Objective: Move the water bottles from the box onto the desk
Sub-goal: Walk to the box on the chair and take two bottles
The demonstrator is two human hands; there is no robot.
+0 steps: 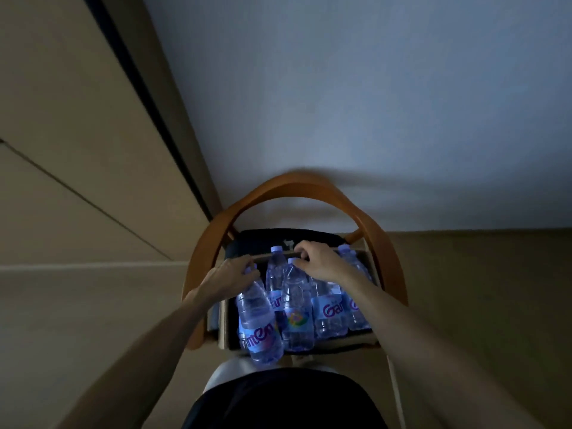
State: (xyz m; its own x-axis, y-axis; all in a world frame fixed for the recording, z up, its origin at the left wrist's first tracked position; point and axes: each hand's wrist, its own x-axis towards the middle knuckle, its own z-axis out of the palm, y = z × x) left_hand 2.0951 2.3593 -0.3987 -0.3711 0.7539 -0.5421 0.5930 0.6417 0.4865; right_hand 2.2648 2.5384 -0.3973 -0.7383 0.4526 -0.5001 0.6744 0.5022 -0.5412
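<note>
**Both hands at the bottle tops, box on the chair**

Cardboard box [225,323] resting on the dark seat of a wooden chair [312,184], packed with clear water bottles. Left hand [229,278] curled over the cap end of the leftmost bottle [258,320], apparently grasping it, though the cap hidden under the fingers. Long axis of that bottle tilted, cap away from the body, base leaning out over the near wall of the box. Right hand [318,260] curled at the far rim, fingertips next to the cap of the middle bottle [294,305]; whether gripping cap, rim or nothing, impossible to tell. Left grip nearer to a clean lift: likely straight pull up along the neck.

Bottles transparent, ribbed, pale caps, labels with pink lettering, glowing bluish in dim light. More bottles [332,311] upright to the right. No desk in view.
</note>
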